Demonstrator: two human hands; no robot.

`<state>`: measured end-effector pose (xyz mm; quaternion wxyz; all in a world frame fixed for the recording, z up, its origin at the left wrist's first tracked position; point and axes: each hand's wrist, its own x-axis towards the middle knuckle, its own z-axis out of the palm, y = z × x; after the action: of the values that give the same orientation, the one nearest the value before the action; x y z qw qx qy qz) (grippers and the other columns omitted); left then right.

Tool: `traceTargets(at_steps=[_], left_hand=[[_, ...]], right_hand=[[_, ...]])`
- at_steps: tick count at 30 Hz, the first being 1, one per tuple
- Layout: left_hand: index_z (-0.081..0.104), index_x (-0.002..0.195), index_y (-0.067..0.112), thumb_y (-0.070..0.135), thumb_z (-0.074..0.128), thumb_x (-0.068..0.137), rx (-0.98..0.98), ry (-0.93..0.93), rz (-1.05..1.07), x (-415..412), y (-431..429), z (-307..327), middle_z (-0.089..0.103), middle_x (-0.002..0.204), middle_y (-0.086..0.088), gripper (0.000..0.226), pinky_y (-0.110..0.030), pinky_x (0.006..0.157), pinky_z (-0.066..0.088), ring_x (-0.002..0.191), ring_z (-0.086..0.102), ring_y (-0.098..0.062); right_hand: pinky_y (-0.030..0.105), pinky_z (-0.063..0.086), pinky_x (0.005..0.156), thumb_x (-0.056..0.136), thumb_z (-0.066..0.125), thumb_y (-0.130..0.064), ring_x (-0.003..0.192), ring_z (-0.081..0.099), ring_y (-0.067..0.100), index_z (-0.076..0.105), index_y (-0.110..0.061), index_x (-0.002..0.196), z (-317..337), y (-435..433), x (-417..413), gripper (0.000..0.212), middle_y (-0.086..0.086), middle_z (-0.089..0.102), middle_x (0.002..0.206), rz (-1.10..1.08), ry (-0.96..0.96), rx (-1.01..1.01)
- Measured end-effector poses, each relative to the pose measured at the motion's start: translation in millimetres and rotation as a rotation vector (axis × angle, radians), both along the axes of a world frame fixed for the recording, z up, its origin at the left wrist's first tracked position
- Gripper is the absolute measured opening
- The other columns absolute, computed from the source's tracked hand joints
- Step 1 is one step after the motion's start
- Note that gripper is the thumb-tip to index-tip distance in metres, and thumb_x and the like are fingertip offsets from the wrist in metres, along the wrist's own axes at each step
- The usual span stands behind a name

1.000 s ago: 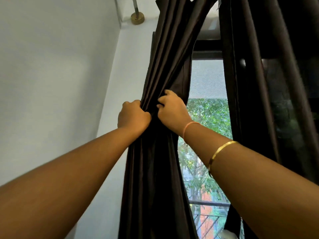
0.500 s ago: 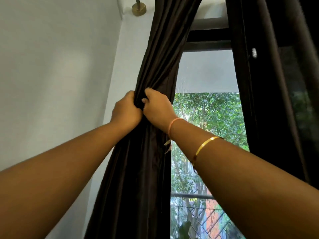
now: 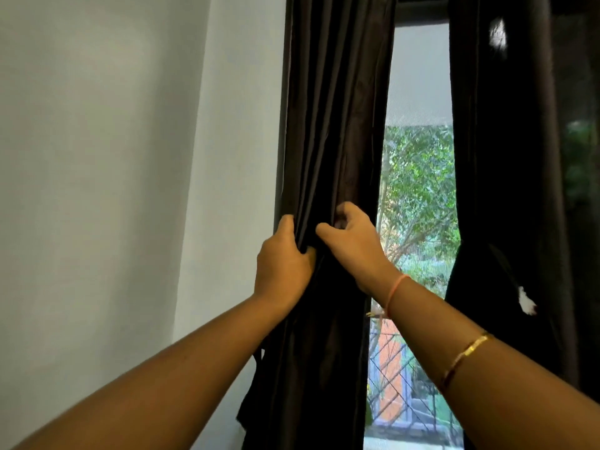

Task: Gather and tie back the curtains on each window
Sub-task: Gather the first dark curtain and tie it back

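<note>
A dark brown curtain [image 3: 334, 125] hangs in bunched folds left of the window. My left hand [image 3: 282, 264] grips its left edge at mid height, fingers curled round the cloth. My right hand [image 3: 352, 245] pinches the folds just to the right, thumb and fingers dug into the fabric. The two hands almost touch. A second dark curtain [image 3: 506, 157] hangs on the right, drawn in at about waist height, with a small white tag [image 3: 526, 302] showing on it.
A pale wall [image 3: 113, 190] fills the left side and meets the window wall in a corner. Between the curtains the window [image 3: 418, 177] shows trees and a metal railing outside. A dark window frame runs across the top.
The view has tilted down, so the curtain rod end is out of sight. Both hands sit lower on the left curtain, which hangs straighter and less twisted than before.
</note>
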<state>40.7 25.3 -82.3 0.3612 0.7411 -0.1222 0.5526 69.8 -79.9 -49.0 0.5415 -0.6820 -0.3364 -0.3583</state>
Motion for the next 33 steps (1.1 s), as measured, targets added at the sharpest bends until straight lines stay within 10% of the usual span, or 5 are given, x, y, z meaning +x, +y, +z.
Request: traceTargets(at_steps=[6,18,26,33], left_hand=[[0.041,0.129,0.016,0.019,0.06,0.089,0.002,0.029,-0.017,6.0,-8.8,-35.9,0.065,0.109,-0.002,0.044,-0.033,0.083,0.054,0.095,0.063,-0.017],[0.042,0.081,0.019,0.014,0.065,0.083,0.003,0.075,-0.164,9.8,-21.6,-55.7,0.051,0.076,0.0,0.024,-0.018,0.053,0.043,0.063,0.048,-0.008],[0.052,0.097,0.011,0.018,0.066,0.083,-0.036,0.098,-0.335,-2.1,-28.4,-76.6,0.059,0.099,-0.006,0.02,-0.034,0.078,0.054,0.089,0.06,-0.017],[0.048,0.107,0.036,0.01,0.058,0.09,-0.129,0.069,-0.462,-17.7,-25.0,-107.9,0.058,0.1,0.026,0.034,-0.004,0.076,0.045,0.094,0.058,0.015]], right_hand=[[0.025,0.033,0.055,0.081,0.058,-0.017,0.054,0.039,0.011,0.041,-0.015,0.063,-33.3,-6.6,-2.3,0.025,-0.004,0.043,0.058,0.004,0.053,0.004],[0.019,0.033,0.056,0.091,0.05,-0.019,0.061,0.04,0.007,0.045,-0.014,0.072,-55.8,-16.5,-6.8,0.021,-0.004,0.043,0.067,-0.033,-0.026,-0.025],[0.016,0.048,0.07,0.094,0.052,-0.021,0.073,0.059,-0.001,0.06,-0.021,0.092,-94.4,-18.4,-19.0,0.008,-0.011,0.061,0.075,0.193,0.055,0.162],[0.032,0.054,0.082,0.091,0.058,-0.012,0.088,0.069,0.016,0.067,-0.01,0.099,-129.6,-23.7,-27.3,0.013,0.006,0.072,0.091,0.24,0.14,0.247]])
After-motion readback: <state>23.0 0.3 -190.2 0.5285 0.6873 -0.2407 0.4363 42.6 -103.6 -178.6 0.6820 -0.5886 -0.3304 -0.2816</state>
